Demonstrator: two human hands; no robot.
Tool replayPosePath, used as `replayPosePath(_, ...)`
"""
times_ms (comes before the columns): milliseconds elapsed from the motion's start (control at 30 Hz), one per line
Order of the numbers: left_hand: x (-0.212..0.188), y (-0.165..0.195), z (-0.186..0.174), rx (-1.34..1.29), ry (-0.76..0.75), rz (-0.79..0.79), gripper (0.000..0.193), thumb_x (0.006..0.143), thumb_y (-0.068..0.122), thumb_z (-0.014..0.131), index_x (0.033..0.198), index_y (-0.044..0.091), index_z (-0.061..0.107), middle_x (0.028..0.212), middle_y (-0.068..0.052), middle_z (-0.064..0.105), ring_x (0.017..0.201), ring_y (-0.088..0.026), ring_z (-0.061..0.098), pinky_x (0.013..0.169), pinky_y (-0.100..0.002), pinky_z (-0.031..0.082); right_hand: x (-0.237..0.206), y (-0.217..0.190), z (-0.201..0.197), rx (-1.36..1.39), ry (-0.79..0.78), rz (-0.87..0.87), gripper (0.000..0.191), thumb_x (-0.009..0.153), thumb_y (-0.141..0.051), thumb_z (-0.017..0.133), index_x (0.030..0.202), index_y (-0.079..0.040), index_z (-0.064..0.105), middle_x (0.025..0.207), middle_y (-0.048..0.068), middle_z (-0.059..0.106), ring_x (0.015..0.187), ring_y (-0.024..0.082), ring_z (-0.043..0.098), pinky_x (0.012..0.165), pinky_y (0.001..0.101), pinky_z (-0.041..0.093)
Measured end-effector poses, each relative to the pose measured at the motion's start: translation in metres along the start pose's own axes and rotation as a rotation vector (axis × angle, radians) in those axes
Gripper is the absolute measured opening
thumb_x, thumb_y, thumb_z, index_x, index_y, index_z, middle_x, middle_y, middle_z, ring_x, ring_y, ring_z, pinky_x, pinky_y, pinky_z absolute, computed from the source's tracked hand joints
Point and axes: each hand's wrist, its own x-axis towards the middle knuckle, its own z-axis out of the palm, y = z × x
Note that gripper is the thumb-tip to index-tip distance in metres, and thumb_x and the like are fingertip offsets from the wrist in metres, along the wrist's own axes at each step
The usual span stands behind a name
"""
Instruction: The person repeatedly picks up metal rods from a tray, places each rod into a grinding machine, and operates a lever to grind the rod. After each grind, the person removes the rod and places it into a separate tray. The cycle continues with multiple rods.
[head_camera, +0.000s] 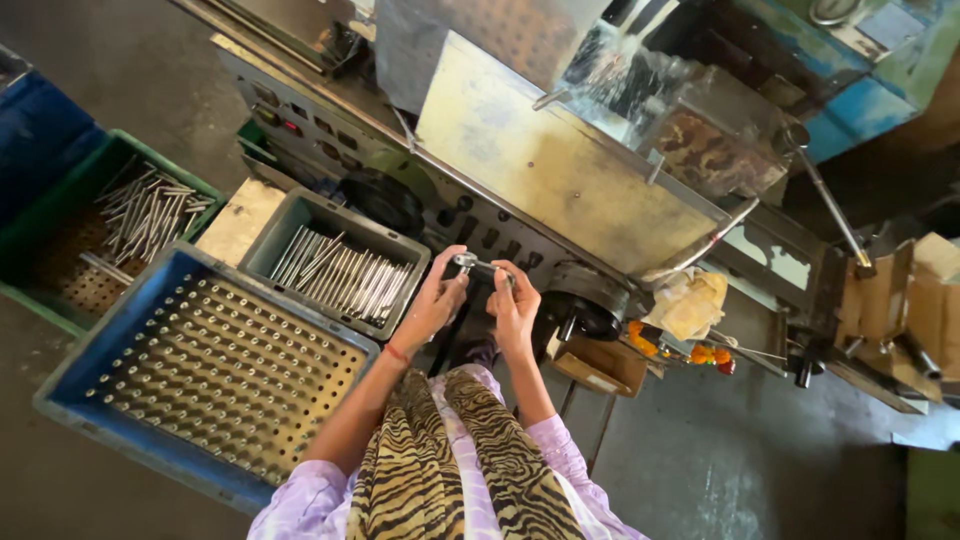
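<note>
Both hands raised in front of the machine, close together. Left hand (432, 305) and right hand (514, 305) share one small metal part (472, 264): a short shiny piece with a round head at its left end, held level between the two. Left fingers (452, 283) curl shut on the head end; right fingers (506, 275) pinch the other end (exact contact points too small to resolve). Thin red band on the left wrist.

Just left of the hands, a grey crate (300, 215) holds a layer of long metal rods (345, 272) lying side by side. Nearer the person, touching it, a blue crate (120, 320) with a perforated floor. Further left, a green crate (150, 160) with a loose heap of similar rods.

Behind the hands, a large pale metal guard plate (540, 160) tilts over the machine; liquid sprays at its upper right edge. Cardboard boxes (900, 290) at far right.
</note>
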Motion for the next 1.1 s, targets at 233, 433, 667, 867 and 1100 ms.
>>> replayPosePath(233,0.013,0.007,0.012,0.16,-0.008,0.018,0.046,0.102,0.017,0.062,0.143,0.021,0.041,0.07,0.006,0.052,0.051,-0.002,0.042,0.045,-0.018,0.031,-0.009,-0.006,-0.017,-0.535,0.064,-0.335,0.02,0.102,-0.017,0.068,0.115,-0.002,0.071,0.07,-0.005,0.056,0.057,0.002,0.046,0.052,0.0216,0.037)
replayPosePath(433,0.009,-0.012,0.033,-0.034,0.033,0.046,0.039,0.103,0.016,0.066,0.136,0.013,0.044,0.08,0.004,0.056,0.061,-0.002,0.044,0.048,-0.019,0.03,-0.017,0.002,-0.024,-0.429,0.071,-0.303,0.017,0.104,-0.016,0.067,0.116,-0.004,0.07,0.072,-0.003,0.054,0.061,0.003,0.046,0.053,0.0226,0.036)
replayPosePath(667,0.011,0.018,-0.014,1.328,-0.28,0.885,0.04,0.092,0.039,0.077,0.118,0.013,0.061,0.07,-0.01,0.059,0.043,-0.03,0.055,0.04,-0.041,0.044,-0.01,0.013,-0.056,0.464,-0.126,0.879,0.023,0.102,-0.044,0.059,0.094,-0.023,0.054,0.052,-0.008,0.023,0.035,0.007,0.02,0.034,0.0262,0.016)
replayPosePath(867,0.018,0.035,-0.008,0.903,-0.193,0.788,0.036,0.098,0.034,0.073,0.123,0.011,0.058,0.078,-0.005,0.061,0.05,-0.025,0.057,0.045,-0.036,0.044,0.007,0.014,-0.058,0.676,-0.235,0.797,0.044,0.103,-0.058,0.055,0.092,-0.015,0.054,0.055,-0.008,0.03,0.041,0.007,0.025,0.039,0.0257,0.022)
replayPosePath(1100,0.032,0.059,0.009,0.053,-0.101,-0.328,0.022,0.093,0.022,0.075,0.108,0.013,0.061,0.061,0.007,0.045,0.045,-0.004,0.037,0.038,-0.025,0.023,0.02,0.0,-0.058,-0.886,-0.233,-0.616,0.026,0.112,-0.03,0.052,0.104,-0.006,0.057,0.07,0.012,0.055,0.06,0.032,0.059,0.055,0.0393,0.046)
